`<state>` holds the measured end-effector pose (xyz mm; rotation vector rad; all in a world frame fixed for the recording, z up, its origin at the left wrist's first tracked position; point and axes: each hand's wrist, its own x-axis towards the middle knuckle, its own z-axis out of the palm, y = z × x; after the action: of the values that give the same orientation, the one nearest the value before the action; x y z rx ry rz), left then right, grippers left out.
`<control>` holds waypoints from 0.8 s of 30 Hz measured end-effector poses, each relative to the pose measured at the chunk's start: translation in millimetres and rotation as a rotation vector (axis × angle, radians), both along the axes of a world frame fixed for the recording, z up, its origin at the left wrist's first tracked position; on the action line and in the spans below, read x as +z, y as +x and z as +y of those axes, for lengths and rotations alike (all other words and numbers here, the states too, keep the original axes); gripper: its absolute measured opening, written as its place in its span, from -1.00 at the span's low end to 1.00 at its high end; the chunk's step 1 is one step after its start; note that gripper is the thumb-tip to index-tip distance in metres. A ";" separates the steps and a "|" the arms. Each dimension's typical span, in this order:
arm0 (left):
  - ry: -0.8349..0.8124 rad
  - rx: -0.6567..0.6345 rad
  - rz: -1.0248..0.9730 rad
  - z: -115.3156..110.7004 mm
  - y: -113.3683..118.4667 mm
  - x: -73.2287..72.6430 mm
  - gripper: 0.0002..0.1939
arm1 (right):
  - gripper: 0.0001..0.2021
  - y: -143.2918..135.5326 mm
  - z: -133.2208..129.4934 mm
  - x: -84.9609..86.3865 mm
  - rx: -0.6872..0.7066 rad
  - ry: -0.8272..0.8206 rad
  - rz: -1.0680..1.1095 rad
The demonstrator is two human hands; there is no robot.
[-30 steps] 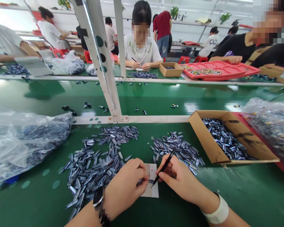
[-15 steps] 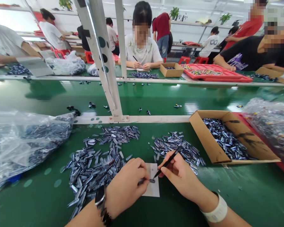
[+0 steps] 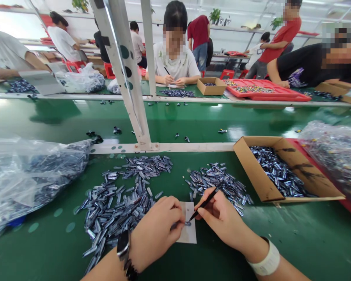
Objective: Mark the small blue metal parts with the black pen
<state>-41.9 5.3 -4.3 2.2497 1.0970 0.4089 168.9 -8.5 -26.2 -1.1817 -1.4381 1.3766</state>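
Note:
My left hand (image 3: 160, 224) is closed in a pinch around one small dark metallic clip-like piece (image 3: 188, 223). Its rounded end sticks out past the fingertips, over a white card (image 3: 189, 237) on the green bench. In my right hand (image 3: 222, 218) are slim black tweezers (image 3: 204, 203), slanted down with the tip at the piece's end; whether the tip touches it I cannot tell. Left of the card spreads a large heap of similar pieces (image 3: 119, 208). Beyond my right hand lies a smaller pile (image 3: 219, 179).
A cardboard box (image 3: 251, 171) of shiny pieces stands right, beside a filled plastic bag (image 3: 336, 152). Another full bag (image 3: 46, 175) lies left. A white post (image 3: 125, 74) rises behind the heap. Beyond it a green belt (image 3: 163, 125) carries scattered parts; co-workers sit across.
Both hands, the tweezers and the piece stay nearly in place. Parts on the belt have shifted slightly right. In the background a person in red has moved left.

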 end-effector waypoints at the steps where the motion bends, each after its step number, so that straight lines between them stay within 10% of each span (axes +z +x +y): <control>1: 0.001 -0.010 0.004 -0.2 -0.4 0.1 -0.77 | -0.90 0.0 -0.1 -0.4 -0.002 0.010 -0.007; 19: 0.101 -0.060 0.154 -8.4 6.3 3.6 -0.75 | -0.87 0.7 -1.9 0.2 -0.033 0.054 -0.003; 24: 0.224 0.193 0.128 6.1 -7.5 4.5 -0.82 | -0.80 9.4 7.6 -0.8 -0.392 0.236 -0.018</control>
<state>-49.4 11.4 0.2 2.3989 1.4024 0.4938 178.3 -0.9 -27.0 -1.2410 -1.2581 0.9047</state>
